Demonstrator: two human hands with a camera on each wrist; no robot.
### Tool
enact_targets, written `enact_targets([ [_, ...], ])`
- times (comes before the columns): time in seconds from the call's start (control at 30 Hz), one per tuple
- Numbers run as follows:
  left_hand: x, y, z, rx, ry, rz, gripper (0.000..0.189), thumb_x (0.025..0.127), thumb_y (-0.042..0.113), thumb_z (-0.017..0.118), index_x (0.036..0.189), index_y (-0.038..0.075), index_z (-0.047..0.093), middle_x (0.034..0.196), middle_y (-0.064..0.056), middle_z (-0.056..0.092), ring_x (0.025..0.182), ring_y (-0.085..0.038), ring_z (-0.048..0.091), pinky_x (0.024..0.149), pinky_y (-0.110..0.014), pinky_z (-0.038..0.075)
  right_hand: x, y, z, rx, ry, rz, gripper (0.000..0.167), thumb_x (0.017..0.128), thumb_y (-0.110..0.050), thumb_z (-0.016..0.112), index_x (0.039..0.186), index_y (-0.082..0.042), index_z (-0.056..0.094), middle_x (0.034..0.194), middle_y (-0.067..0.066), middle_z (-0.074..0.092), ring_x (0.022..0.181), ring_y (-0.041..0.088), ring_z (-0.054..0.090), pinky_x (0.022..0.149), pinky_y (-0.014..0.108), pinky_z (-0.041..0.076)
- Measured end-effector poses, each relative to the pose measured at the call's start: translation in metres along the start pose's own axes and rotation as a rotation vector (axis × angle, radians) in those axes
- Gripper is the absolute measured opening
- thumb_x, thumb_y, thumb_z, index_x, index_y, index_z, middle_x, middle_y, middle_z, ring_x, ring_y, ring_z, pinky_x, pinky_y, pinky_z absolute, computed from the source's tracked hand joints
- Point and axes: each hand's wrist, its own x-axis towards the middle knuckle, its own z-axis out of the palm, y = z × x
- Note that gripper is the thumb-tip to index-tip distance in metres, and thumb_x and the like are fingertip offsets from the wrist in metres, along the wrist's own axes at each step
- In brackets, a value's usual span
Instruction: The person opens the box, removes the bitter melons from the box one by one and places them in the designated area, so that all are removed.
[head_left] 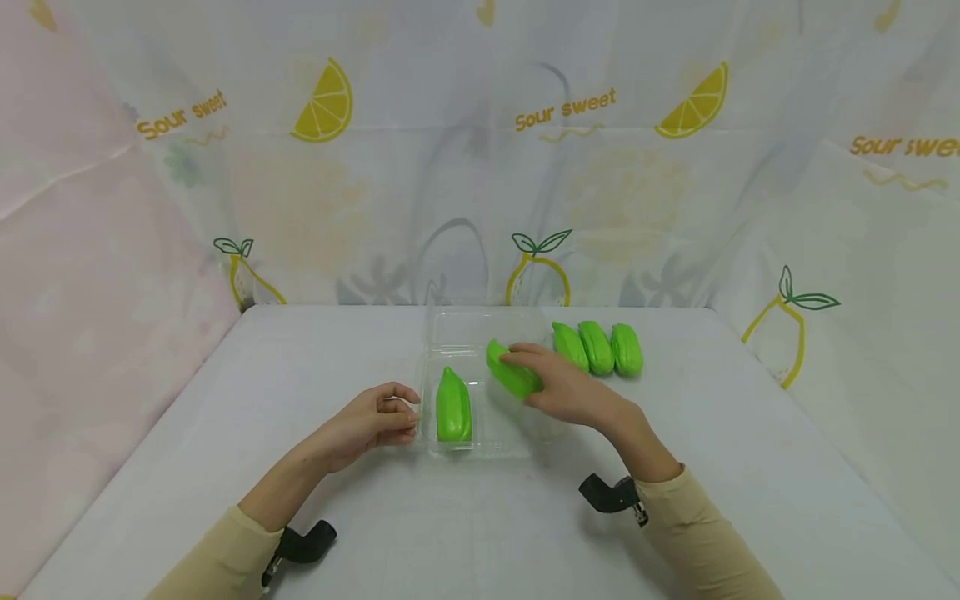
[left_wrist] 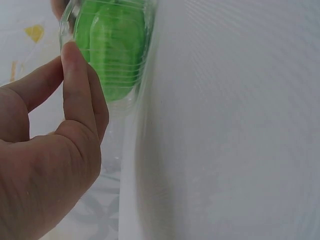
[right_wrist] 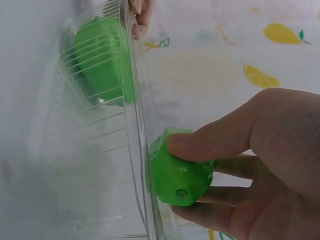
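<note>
A clear plastic box stands open on the table. Inside, on its left side, lies a long green ridged fruit-like piece with a pointed end facing away. The left hand pinches the left edge of the box with bent fingers and thumb. Over the right part of the box, the right hand grips a second green piece, thumb on one side and fingers on the other. That piece is tilted, its stubby stem end showing in the right wrist view, at the level of the box rim.
Three more green pieces lie side by side behind and right of the box. The box's clear lid extends at its back. A fabric backdrop printed with lemons rises at the table's far edge.
</note>
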Motion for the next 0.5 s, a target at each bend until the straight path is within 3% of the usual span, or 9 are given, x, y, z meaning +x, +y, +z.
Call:
enact_targets([
  [0.33,0.000,-0.002,0.000,-0.003,0.001,0.003,0.050,0.096,0.016,0.067,0.131,-0.006,0.039,0.093,-0.003,0.058,0.084,-0.012,0.065,0.079,-0.022,0.060,0.000,0.010,-0.012,-0.052,0.061,0.017,0.062,0.084,0.003,0.066,0.144,-0.008,0.051,0.154,0.017,0.042,0.142,0.037,0.042,0.108,0.052,0.046],
  [0.5,0.000,-0.002,0.000,-0.005,-0.005,0.008,0.049,0.096,0.016,0.067,0.130,-0.006,0.040,0.093,-0.003,0.058,0.085,-0.012,0.065,0.079,-0.022,0.060,-0.002,0.017,-0.017,-0.040,0.083,0.045,0.063,0.085,0.003,0.066,0.145,-0.008,0.049,0.156,0.017,0.040,0.146,0.037,0.035,0.111,0.054,0.042],
])
